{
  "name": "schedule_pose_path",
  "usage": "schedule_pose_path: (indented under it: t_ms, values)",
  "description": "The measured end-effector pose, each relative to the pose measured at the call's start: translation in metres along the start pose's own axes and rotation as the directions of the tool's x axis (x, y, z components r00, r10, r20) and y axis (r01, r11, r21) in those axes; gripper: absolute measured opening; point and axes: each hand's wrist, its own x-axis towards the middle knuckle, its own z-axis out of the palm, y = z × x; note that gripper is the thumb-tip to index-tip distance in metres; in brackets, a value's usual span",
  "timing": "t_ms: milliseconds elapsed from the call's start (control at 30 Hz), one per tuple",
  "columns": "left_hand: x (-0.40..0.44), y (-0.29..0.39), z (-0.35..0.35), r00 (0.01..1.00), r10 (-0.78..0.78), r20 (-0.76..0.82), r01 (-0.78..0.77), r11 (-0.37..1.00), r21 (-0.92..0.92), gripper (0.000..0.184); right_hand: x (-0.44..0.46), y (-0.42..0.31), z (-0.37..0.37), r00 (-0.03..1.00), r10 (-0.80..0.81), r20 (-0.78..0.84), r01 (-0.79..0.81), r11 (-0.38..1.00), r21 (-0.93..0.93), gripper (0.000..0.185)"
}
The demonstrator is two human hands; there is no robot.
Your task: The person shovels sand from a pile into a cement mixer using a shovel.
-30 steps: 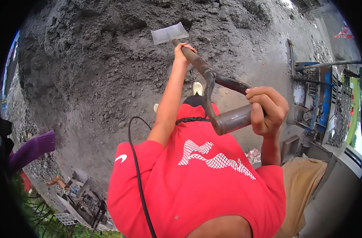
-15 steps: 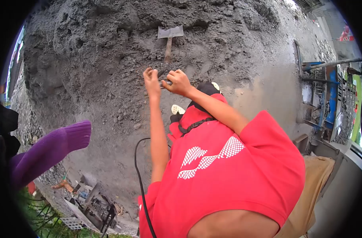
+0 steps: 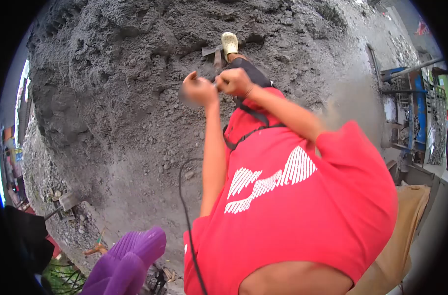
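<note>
A shovel [image 3: 217,61] has its blade against the grey sand heap [image 3: 125,64], its wooden shaft running back toward me. My right hand [image 3: 234,82] is closed around the handle end. Close beside it, my left hand [image 3: 200,91] is curled at the same handle end, its outer side blurred. A foot in a pale clog [image 3: 229,44] rests at the shovel blade, covering its right part. My forearms and legs hide some of the shaft.
A person's purple sleeve [image 3: 128,258] reaches in at lower left. Another shovel [image 3: 68,200] lies near gravel at the left. Blue metal framework [image 3: 420,115] stands at right, with a tan cloth [image 3: 403,221] below it. A black cable [image 3: 183,196] hangs beside my shirt.
One foot has moved forward from near my hands onto the shovel blade area. My hands have shifted slightly right and forward with the handle. The purple sleeve has moved down and right.
</note>
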Motion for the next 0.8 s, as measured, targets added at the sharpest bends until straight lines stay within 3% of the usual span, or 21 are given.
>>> schedule_pose_path:
  t_ms: [67, 133, 167, 200, 233, 267, 367, 433, 500, 567, 633, 800]
  values:
    - [-0.034, 0.028, 0.03, 0.982, 0.137, 0.127, -0.14, 0.99, 0.013, 0.012, -0.023, 0.017, -0.044, 0.996, 0.078, -0.039, -0.08, 0.995, -0.053, 0.024]
    - [-0.092, 0.036, 0.042, 0.951, 0.149, 0.272, -0.153, 0.988, -0.006, 0.013, -0.068, 0.031, -0.073, 0.948, 0.316, -0.032, -0.318, 0.947, -0.057, 0.027]
    - [-0.115, 0.032, 0.042, 0.946, 0.14, 0.293, -0.144, 0.99, -0.006, 0.013, -0.084, 0.023, -0.079, 0.892, 0.452, -0.01, -0.447, 0.878, -0.17, 0.03]
    - [-0.129, 0.019, 0.033, 0.933, 0.148, 0.328, -0.163, 0.987, 0.018, 0.013, -0.1, 0.024, -0.075, 0.926, 0.374, 0.053, -0.353, 0.907, -0.23, 0.033]
    - [-0.138, 0.003, 0.026, 0.935, -0.011, 0.353, -0.02, 0.996, 0.084, 0.012, -0.111, 0.026, -0.064, 0.949, 0.289, 0.122, -0.247, 0.927, -0.281, 0.035]
    - [-0.134, 0.004, 0.021, 0.956, -0.011, 0.292, -0.03, 0.991, 0.134, 0.012, -0.105, 0.013, -0.06, 0.932, 0.303, 0.202, -0.23, 0.92, -0.319, 0.036]
    - [-0.121, -0.002, 0.004, 0.99, -0.009, 0.139, -0.023, 0.975, 0.222, 0.014, -0.095, 0.0, -0.031, 0.898, 0.401, 0.181, -0.32, 0.878, -0.357, 0.038]
    - [-0.114, -0.016, -0.005, 0.991, -0.104, 0.083, 0.081, 0.966, 0.245, 0.014, -0.092, -0.008, -0.021, 0.904, 0.311, 0.295, -0.203, 0.916, -0.346, 0.042]
    - [-0.104, -0.027, -0.012, 0.967, -0.254, 0.008, 0.246, 0.943, 0.225, 0.014, -0.089, -0.012, -0.006, 0.874, 0.316, 0.369, -0.196, 0.925, -0.327, 0.046]
    - [-0.104, -0.04, -0.022, 0.949, -0.315, -0.026, 0.311, 0.919, 0.241, 0.016, -0.091, -0.015, 0.011, 0.867, 0.314, 0.387, -0.207, 0.933, -0.293, 0.051]
    - [-0.104, -0.046, -0.026, 0.949, -0.306, -0.071, 0.314, 0.92, 0.234, 0.017, -0.099, -0.027, 0.013, 0.727, 0.398, 0.559, -0.26, 0.914, -0.312, 0.055]
    - [-0.128, -0.1, -0.025, 0.699, -0.658, 0.279, 0.67, 0.74, 0.068, 0.019, -0.1, -0.02, 0.006, 0.429, 0.5, 0.752, -0.296, 0.865, -0.406, 0.062]
